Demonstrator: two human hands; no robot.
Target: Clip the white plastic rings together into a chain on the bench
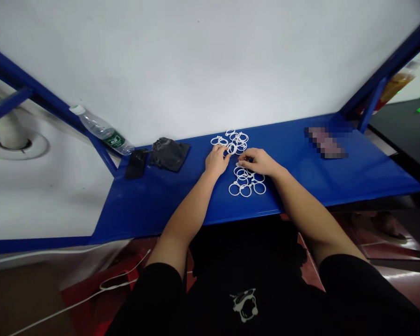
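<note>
Two loose groups of white plastic rings with small eyelets, like curtain rings, lie on a blue shelf. At the far group of rings (243,137), my left hand (217,160) has its thumb and fingertips pinched on one white ring (232,149). My right hand (261,161) is over the top of the near group of rings (245,190), fingers curled and closed. A bit of white ring shows at its fingertips; the rest of that grip is hidden. Several rings in each group overlap one another.
Left on the blue shelf (126,210) are a black pouch (170,154), a dark flat item (136,164) and a leaning plastic water bottle (105,132). A blurred-out pinkish object (325,142) lies right. Blue frame bars stand at both ends, a white wall (196,60) behind.
</note>
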